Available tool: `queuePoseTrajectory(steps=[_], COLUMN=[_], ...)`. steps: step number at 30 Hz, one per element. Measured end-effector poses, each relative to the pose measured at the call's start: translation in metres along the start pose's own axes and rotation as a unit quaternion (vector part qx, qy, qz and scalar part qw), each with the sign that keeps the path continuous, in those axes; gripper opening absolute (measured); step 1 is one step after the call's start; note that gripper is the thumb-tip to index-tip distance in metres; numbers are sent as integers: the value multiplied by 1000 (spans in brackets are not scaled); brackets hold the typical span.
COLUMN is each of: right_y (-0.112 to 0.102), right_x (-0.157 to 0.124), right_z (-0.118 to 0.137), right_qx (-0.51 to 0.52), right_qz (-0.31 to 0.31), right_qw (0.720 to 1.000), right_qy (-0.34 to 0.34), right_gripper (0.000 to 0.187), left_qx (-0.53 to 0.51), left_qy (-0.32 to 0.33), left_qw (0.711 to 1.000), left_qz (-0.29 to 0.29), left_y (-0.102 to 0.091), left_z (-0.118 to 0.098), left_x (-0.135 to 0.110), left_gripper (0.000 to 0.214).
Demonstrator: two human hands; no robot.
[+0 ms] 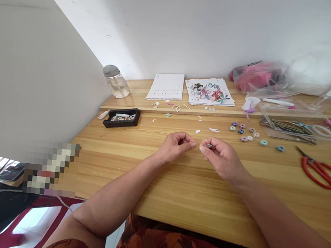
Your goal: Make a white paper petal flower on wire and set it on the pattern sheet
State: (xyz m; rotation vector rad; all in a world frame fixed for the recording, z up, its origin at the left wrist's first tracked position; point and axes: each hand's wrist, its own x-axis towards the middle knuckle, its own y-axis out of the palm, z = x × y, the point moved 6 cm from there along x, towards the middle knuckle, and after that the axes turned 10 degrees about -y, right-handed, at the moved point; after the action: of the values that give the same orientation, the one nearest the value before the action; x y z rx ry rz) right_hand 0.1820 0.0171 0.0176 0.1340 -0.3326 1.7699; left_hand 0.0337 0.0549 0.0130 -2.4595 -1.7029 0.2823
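Note:
Both my hands rest on the wooden table (194, 190), fingertips almost meeting. My left hand (176, 146) is closed in a pinch on a thin stick-like tool that reaches toward the other hand. My right hand (221, 156) is closed too, pinching a small coiled paper piece (207, 146) between thumb and forefinger. Small white paper petals (213, 129) lie just beyond my hands.
Red scissors (323, 172) lie at the right. Small rolled paper coils (249, 133), a clear box of strips (298, 126), a black tray (122, 117), a jar (115, 81), white sheets (166, 86), a flower picture (209, 91) and plastic bags (259, 76) stand further back.

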Motion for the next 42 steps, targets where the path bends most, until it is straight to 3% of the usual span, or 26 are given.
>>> queuePoseTrajectory(steps=[6,20,24,28,31,37,40,42], right_y=[-4,-7,-4,9,13,14,13,11], right_x=[2,2,2,-1,-3,-5,-5,-5], right_z=[-20,-20,-23,-27,-22,-14,-16,-18], right_qx=[131,45,66,232,313,361,349,325], right_qz=[-69,-84,-112,-92,-60,22,26,16], right_qw=[986,992,988,958,934,915,918,928], right_qy=[82,79,81,143,158,180,185,181], right_gripper=[32,33,33,35,33,30,32,33], left_qx=[5,36,106,200,225,202,149,83], left_qy=[22,66,152,261,295,273,218,158], left_qw=[1000,996,977,935,918,925,951,976], left_qz=[1,-56,-106,-131,-139,-169,-162,-122], left_y=[3,1,6,15,16,4,-2,-4], left_z=[-2,-9,-20,-29,-31,-33,-30,-23], left_x=[-2,-5,-15,-27,-31,-28,-21,-14], left_gripper=[28,23,17,13,11,12,15,20])
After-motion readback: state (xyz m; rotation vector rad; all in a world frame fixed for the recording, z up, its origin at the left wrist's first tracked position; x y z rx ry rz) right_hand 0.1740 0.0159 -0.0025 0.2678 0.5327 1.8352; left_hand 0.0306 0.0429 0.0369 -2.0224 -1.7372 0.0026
